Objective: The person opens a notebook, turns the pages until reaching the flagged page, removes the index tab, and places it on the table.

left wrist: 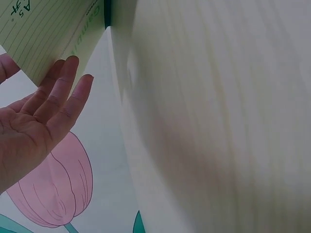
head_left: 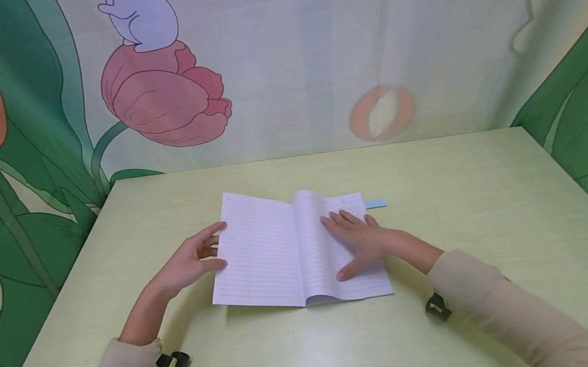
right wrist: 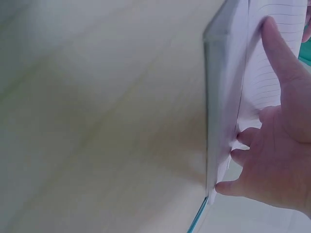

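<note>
A lined notebook [head_left: 260, 250] lies open on the table, its left half raised off the surface. A bundle of pages [head_left: 311, 247] bulges up beside the spine. At the left edge, my left hand [head_left: 184, 267] holds the raised half, with thumb and index tips at the page's edge. The left wrist view shows other fingers of that hand against the green printed cover [left wrist: 43, 34]. My right hand [head_left: 362, 242] rests on the right page with its fingers spread, the fingertips beside the bulge. A light blue strip [head_left: 375, 203] sticks out past the notebook's upper right edge.
The pale wooden table [head_left: 461, 190] reaches back to a white curtain [head_left: 272, 78] printed with flowers and a rabbit. Small black devices [head_left: 173, 363] sit at both wrists, by the beige sleeves [head_left: 500, 305].
</note>
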